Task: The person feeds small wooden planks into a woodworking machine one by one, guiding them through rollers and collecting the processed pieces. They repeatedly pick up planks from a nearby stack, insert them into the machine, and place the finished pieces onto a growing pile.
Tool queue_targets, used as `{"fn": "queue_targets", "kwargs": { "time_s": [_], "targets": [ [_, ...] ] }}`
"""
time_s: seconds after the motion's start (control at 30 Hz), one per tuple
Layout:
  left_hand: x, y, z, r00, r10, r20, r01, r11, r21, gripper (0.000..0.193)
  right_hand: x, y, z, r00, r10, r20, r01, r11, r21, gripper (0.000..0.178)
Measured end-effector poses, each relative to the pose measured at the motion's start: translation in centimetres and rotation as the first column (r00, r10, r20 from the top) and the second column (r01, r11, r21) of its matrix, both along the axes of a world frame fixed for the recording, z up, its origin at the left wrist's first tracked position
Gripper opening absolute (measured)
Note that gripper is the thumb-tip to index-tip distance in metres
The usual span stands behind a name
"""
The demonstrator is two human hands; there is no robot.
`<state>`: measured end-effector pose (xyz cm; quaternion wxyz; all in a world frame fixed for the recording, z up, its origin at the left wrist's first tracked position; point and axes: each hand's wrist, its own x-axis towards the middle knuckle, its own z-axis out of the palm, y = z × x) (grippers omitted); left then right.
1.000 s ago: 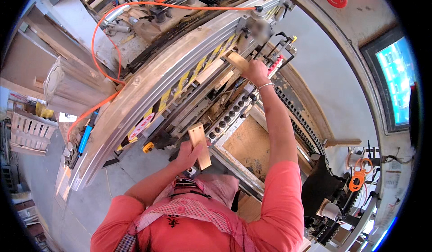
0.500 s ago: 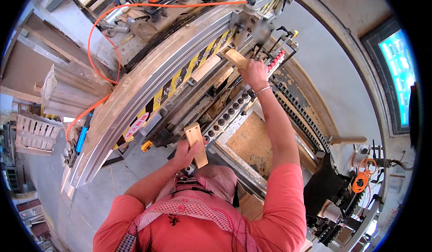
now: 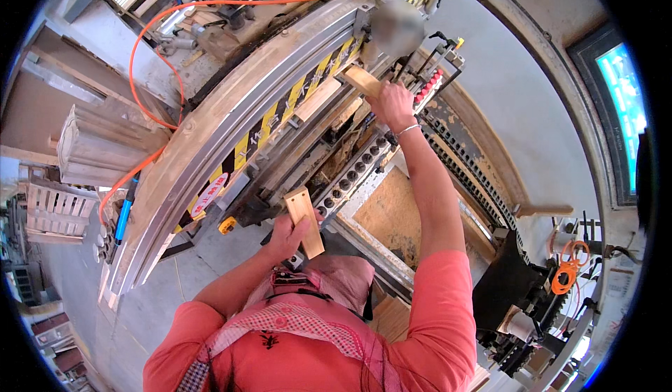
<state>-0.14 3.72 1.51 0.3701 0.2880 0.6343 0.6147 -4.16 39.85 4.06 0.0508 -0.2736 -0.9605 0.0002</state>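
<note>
My left hand [image 3: 285,238] is closed round a short pale wooden block [image 3: 305,222], held upright near my body. Small holes show at the block's upper end. Farther out, my right arm stretches over the machine, and my right hand [image 3: 393,105] grips a second wooden block [image 3: 362,81] by its near end. That block's far end lies at the machine's clamping area, beside the yellow-and-black striped rail [image 3: 302,105]. Another wooden piece [image 3: 319,99] rests along the rail, apart from both hands. The fingertips of my right hand are partly hidden.
A row of dark round holders [image 3: 354,173] runs between my hands. Red knobs [image 3: 428,87] sit beyond my right hand. An orange hose [image 3: 231,4] loops over the left side, and a lit screen [image 3: 620,105] stands at the far right. A yellow tape measure [image 3: 227,225] lies near the rail.
My right hand and its block have shifted slightly left in the view, toward the rail. The left hand keeps its block nearly in place. The whole view has moved a little.
</note>
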Motion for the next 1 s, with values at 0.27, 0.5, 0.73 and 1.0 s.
{"fn": "queue_targets", "kwargs": {
  "time_s": [0.27,0.5,0.73,1.0],
  "targets": [
    [-0.2,-0.4,-1.3,0.999,-0.048,0.016,0.048,0.999,0.002,0.036,-0.5,0.1,-0.5,0.998,0.01,-0.055,-0.01,1.0,0.004,0.035],
    [-0.3,-0.6,-1.6,0.998,-0.059,0.02,0.059,0.998,0.0,0.036,-1.6,-0.3,-0.1,0.999,-0.032,-0.011,0.031,0.996,-0.084,0.034],
    [-0.5,-0.5,-0.9,0.995,-0.074,-0.07,0.074,0.997,0.009,0.039,-2.3,-0.4,0.3,1.0,-0.003,0.002,0.003,0.997,-0.078,0.038],
    [-0.3,-0.4,-0.9,0.999,-0.046,-0.008,0.046,0.998,0.033,0.03,-2.4,-0.1,-0.2,0.999,0.026,0.028,-0.024,0.998,-0.049,0.043]
  ]
}}
